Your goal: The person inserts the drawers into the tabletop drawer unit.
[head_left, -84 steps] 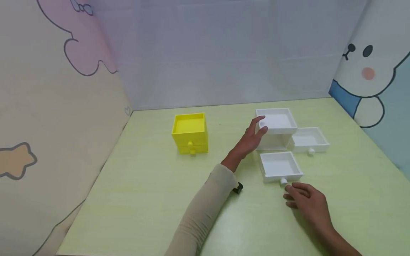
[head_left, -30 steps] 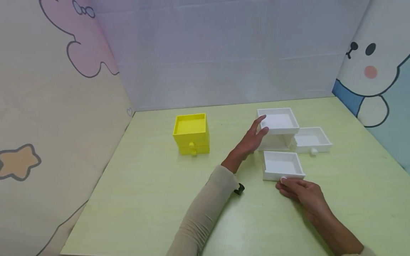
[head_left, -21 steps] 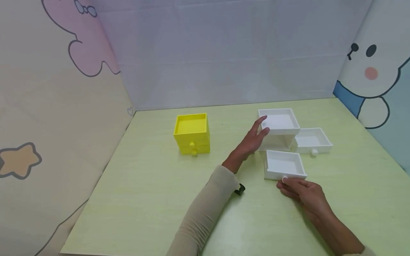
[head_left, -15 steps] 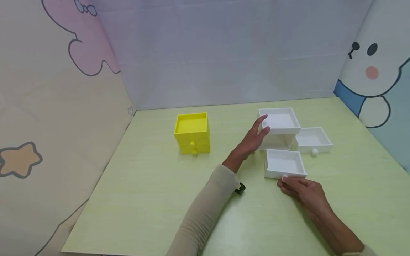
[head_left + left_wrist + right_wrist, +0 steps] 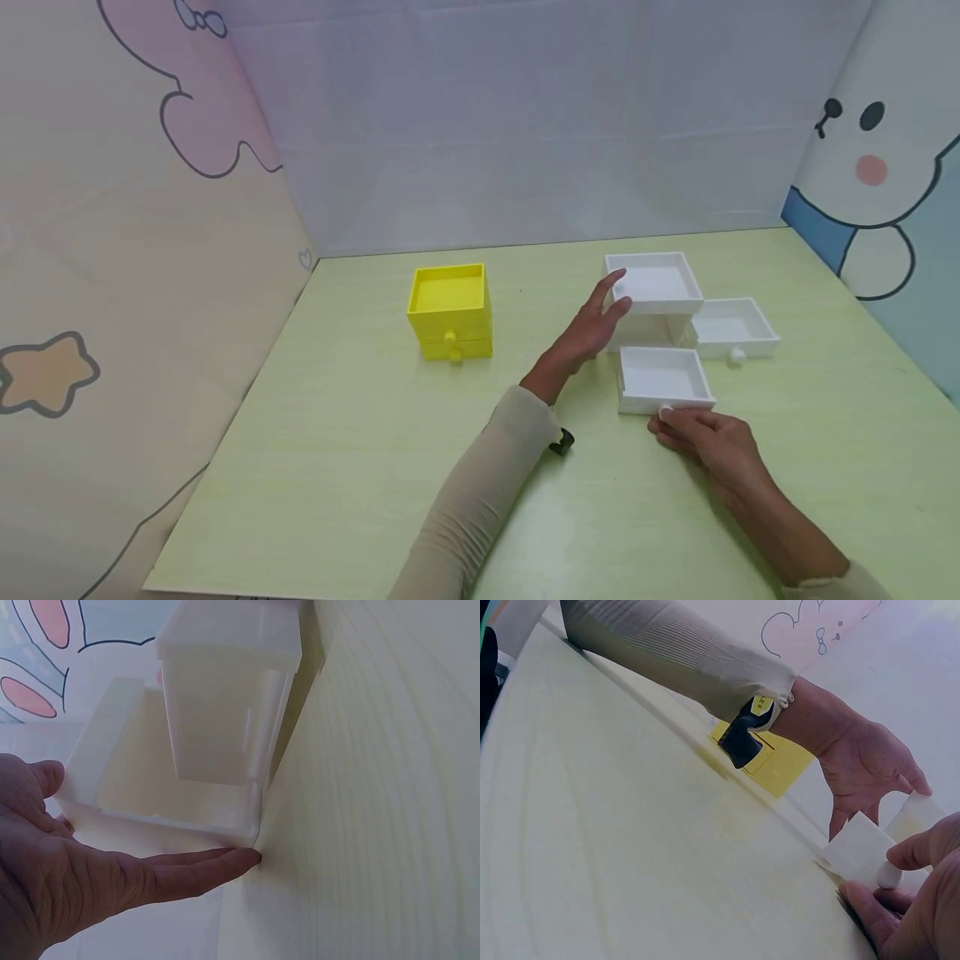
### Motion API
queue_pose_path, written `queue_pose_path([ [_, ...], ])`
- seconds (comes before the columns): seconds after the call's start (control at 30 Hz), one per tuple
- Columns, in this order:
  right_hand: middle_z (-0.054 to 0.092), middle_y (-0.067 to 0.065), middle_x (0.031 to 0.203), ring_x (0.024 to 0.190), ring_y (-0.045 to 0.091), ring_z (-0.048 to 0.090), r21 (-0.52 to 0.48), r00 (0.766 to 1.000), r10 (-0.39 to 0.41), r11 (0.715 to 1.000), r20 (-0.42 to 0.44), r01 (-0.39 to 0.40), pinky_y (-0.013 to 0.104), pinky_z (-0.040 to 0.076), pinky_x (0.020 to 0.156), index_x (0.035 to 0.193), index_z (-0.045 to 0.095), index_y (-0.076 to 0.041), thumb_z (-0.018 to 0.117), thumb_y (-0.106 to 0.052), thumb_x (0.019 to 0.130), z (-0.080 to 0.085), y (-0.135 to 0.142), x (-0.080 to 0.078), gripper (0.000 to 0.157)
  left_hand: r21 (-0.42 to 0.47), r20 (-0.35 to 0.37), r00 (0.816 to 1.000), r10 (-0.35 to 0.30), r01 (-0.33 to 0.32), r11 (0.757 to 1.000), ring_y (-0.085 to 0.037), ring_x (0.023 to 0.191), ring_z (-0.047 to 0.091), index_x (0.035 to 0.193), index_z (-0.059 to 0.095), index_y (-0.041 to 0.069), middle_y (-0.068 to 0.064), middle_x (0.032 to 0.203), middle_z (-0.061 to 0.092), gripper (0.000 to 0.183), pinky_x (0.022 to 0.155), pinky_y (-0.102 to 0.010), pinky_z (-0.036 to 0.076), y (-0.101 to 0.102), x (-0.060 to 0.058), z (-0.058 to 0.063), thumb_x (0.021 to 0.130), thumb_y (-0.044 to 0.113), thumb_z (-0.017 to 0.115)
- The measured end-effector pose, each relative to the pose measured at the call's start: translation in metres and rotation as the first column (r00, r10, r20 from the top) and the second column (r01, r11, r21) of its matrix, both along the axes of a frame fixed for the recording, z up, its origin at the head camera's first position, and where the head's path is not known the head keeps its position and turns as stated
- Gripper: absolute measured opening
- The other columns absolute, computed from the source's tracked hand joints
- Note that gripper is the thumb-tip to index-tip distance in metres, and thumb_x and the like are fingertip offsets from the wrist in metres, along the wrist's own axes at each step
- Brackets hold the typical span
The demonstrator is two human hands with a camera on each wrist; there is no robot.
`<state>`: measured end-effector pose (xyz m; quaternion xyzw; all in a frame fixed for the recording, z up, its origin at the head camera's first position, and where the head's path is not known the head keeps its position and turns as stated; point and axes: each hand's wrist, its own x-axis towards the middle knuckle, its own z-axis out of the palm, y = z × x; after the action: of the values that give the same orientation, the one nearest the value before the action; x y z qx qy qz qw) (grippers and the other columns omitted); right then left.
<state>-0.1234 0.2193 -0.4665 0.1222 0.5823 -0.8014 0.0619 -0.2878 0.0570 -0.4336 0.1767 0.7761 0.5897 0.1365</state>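
Observation:
A white mini drawer cabinet (image 5: 654, 282) stands at the back right, its lower front an open slot. My left hand (image 5: 587, 332) rests against its left side, fingers straight and thumb near the top front edge; the left wrist view shows the fingers (image 5: 187, 879) flat along that wall. In front of the slot is a white drawer (image 5: 663, 375), lined up roughly with the opening. My right hand (image 5: 712, 442) pinches the drawer's round knob (image 5: 889, 875) between thumb and fingers. A second white drawer (image 5: 729, 323) with a knob sits right of the cabinet.
A yellow drawer cabinet (image 5: 448, 293) with two knobs stands left of the white one, both drawers in. The pale green table (image 5: 337, 467) meets a plain back wall (image 5: 480, 133) and side walls with cartoon drawings. A dark wrist device (image 5: 742, 739) is on the left sleeve.
My right hand has gone from hovering at the knob to pinching it. The front drawer has tilted, levelled again and moved back towards the cabinet. My left hand stays put.

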Motion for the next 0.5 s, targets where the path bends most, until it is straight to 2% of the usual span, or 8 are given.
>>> queue_pose_path([
  [0.27, 0.076, 0.008, 0.086, 0.084, 0.014, 0.074, 0.049, 0.999, -0.004, 0.999, 0.033, 0.002, 0.026, 0.055, 0.08, 0.091, 0.076, -0.004, 0.07, -0.008, 0.093, 0.002, 0.003, -0.009, 0.008, -0.01, 0.002, 1.0, 0.002, -0.002, 1.0, -0.024, 0.147, 0.026, 0.155, 0.025, 0.046, 0.009, 0.163, 0.022, 0.053, 0.112, -0.056, 0.029, 0.0, 0.001, 0.0, 0.105, 0.047, 0.042],
  [0.5, 0.076, 0.008, 0.086, 0.084, 0.014, 0.074, 0.053, 0.999, 0.004, 0.999, 0.031, -0.005, 0.026, 0.055, 0.08, 0.091, 0.076, -0.005, 0.071, -0.008, 0.093, 0.003, 0.004, -0.013, 0.007, -0.029, 0.015, 1.0, 0.012, -0.011, 1.0, -0.024, 0.147, 0.026, 0.155, 0.024, 0.046, 0.009, 0.163, 0.021, 0.053, 0.112, -0.058, 0.028, 0.0, 0.002, 0.002, 0.104, 0.049, 0.041],
])
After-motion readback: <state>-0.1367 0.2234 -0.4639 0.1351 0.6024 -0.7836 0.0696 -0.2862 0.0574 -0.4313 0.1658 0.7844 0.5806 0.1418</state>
